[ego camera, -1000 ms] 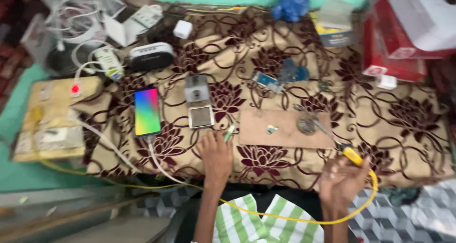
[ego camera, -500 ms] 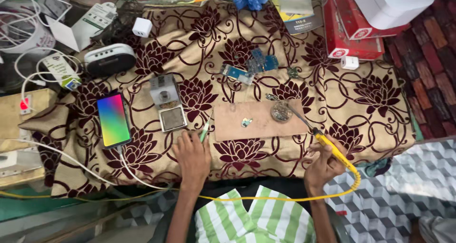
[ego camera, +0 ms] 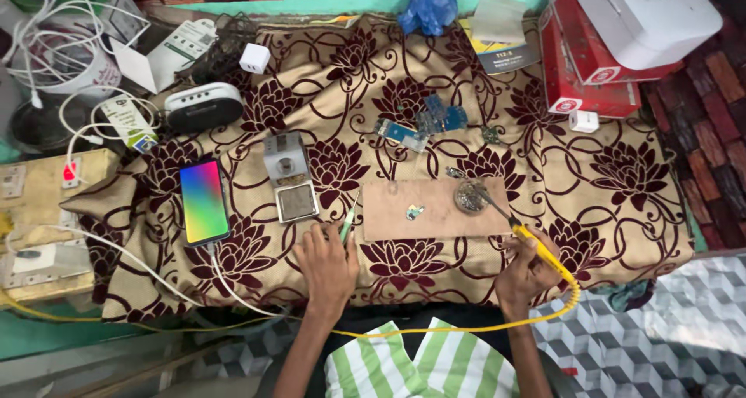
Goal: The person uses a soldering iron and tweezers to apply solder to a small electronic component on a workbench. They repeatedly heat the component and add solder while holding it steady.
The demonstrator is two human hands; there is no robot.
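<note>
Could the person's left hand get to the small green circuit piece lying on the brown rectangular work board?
Probably yes. The left hand, holding a thin green tool, rests just off the edge of the brown rectangular work board, and nothing lies between it and the small green circuit piece.

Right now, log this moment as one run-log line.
left hand: holds green tweezers | right hand: holds yellow soldering iron, tip in round tin | small chip on brown board

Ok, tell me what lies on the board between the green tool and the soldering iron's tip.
In the head view, only a small circuit piece lies on the brown board between them.
</note>
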